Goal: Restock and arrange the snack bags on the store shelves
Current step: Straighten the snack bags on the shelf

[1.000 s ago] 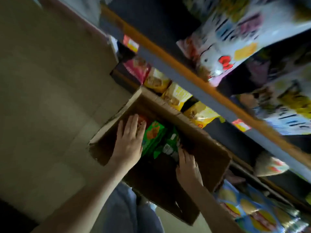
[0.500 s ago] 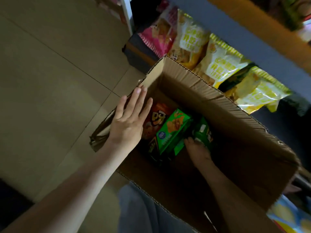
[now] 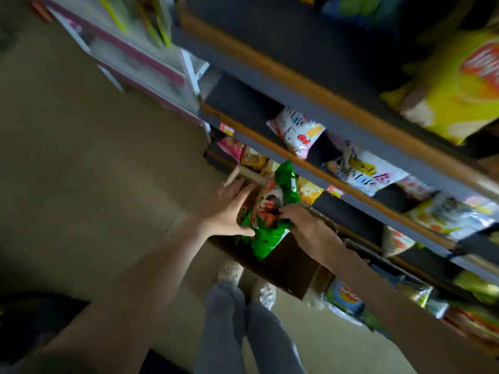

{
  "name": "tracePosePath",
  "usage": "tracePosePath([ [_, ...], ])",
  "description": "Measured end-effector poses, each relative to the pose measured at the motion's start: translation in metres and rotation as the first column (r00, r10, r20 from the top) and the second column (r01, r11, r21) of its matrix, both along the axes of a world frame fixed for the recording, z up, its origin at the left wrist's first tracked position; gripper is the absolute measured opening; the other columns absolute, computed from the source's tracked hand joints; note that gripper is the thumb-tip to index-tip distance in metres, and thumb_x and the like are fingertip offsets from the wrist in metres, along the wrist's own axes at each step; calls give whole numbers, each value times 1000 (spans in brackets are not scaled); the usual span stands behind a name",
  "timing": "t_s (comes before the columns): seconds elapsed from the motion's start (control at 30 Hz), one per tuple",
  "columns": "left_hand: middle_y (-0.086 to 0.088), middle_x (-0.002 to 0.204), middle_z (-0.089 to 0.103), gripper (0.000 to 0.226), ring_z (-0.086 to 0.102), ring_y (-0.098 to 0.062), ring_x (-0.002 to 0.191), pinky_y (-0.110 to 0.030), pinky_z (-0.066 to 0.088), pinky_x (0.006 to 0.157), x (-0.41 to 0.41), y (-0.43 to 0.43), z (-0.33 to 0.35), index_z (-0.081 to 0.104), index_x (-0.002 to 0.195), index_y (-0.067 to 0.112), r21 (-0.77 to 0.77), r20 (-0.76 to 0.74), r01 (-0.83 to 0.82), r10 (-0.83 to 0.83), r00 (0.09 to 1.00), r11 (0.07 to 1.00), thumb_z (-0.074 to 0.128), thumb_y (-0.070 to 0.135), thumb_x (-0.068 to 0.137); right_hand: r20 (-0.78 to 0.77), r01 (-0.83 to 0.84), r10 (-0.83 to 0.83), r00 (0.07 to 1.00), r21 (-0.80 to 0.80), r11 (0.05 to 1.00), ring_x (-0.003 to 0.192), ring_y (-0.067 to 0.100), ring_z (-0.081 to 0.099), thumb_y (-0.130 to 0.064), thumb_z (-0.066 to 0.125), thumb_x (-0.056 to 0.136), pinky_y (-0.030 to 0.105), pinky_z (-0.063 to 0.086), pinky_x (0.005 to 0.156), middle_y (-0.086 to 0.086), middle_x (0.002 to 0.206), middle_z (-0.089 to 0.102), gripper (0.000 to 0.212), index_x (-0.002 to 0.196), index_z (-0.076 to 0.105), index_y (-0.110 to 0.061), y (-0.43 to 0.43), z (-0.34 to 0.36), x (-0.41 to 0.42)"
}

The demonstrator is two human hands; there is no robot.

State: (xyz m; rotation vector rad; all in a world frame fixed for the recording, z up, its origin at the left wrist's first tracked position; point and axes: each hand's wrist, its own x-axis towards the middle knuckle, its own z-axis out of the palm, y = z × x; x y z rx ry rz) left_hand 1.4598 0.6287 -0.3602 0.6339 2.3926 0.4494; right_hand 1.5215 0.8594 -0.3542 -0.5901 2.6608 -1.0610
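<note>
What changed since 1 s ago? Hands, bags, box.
The right hand, earlier down among the bags in the cardboard box, now pinches a green bag and has lifted it up from the box. The left hand left the box flap and rests flat against the bag. The box stays on the floor.

snack bag (image 3: 272, 211) over box (image 3: 286, 265), shelves (image 3: 337, 101) right

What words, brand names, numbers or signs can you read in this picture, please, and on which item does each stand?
No text can be read with certainty.
Green bag, pinched by the right hand: print blurred.
Yellow bag on the upper shelf: red logo, lettering blurred.
White bags: dark script, too blurred.
Shelf price tags: too small.
</note>
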Motion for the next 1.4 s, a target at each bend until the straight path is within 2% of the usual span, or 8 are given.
tracePosePath([
  [0.27, 21, 133, 33, 125, 32, 11, 121, 2, 27, 95, -22, 0, 223, -1, 147, 32, 413, 75, -85, 59, 995, 907, 89, 29, 61, -164, 116, -156, 974, -232, 966, 108, 7, 53, 8, 53, 85, 24, 46, 89, -7, 114, 55, 31, 108, 60, -12, -5, 215, -19],
  [0.5, 6, 136, 42, 105, 51, 2, 118, -22, 49, 94, -37, -1, 282, 6, 138, 34, 692, 1, -99, 136, 991, 715, 83, 12, 71, -237, 91, -172, 956, -318, 944, 116, -1, 53, -4, 58, 88, 25, 49, 91, -21, 123, 52, 23, 101, 53, -22, -24, 305, -38],
  [0.63, 2, 134, 47, 104, 51, -13, 119, -38, 48, 97, -68, -26, 311, 13, 139, 40, 514, -281, 59, 103, 954, 856, 84, 44, 64, -188, 21, -52, 981, -167, 986, 89, -11, 57, -31, 68, 82, 8, 44, 75, -12, 121, 55, 52, 129, 47, -29, -32, 354, -44],
  [0.73, -11, 129, 47, 109, 46, -30, 119, -46, 34, 108, -95, -47, 327, 12, 143, 28, 66, -703, 414, -252, 665, 908, 81, 50, 63, -299, 252, -289, 909, -154, 955, 60, 8, 53, -55, 55, 81, 21, 40, 58, -1, 77, 60, 55, 132, 46, -35, -38, 382, -59],
  [0.83, -20, 120, 51, 107, 49, -38, 114, -52, 29, 110, -115, -56, 353, 18, 144, 17, -242, -845, 555, -453, 283, 796, 81, 17, 59, -344, 407, -404, 847, -67, 911, 108, 8, 51, -58, 55, 78, 28, 42, 92, -10, 113, 56, 65, 138, 42, -35, -54, 402, -85],
  [0.97, -24, 112, 57, 91, 54, -39, 112, -53, 22, 112, -132, -58, 378, 29, 138, 4, -369, -880, 634, -475, -2, 680, 75, 5, 60, 82, 364, -363, 928, 8, 931, 140, 13, 25, -64, 59, 71, 27, 28, 104, -11, 155, 21, 90, 146, 11, -49, -79, 414, -114],
  [1.23, -21, 120, 54, 86, 50, -37, 117, -53, 23, 114, -153, -63, 386, 26, 138, 9, -409, -855, 782, -498, -148, 470, 67, -8, 63, 507, 306, -196, 839, -142, 941, 140, 6, 17, -43, 65, 82, 25, 25, 102, -22, 147, 15, 89, 143, 2, -55, -73, 399, -103],
  [1.4, -14, 129, 54, 83, 49, -28, 120, -45, 25, 112, -171, -87, 387, 35, 136, 11, -234, -886, 831, -463, 32, 505, 79, 8, 65, 478, 328, -168, 862, -273, 905, 120, 2, 51, -31, 66, 85, 25, 45, 97, -24, 140, 38, 75, 139, 24, -60, -86, 389, -100],
])
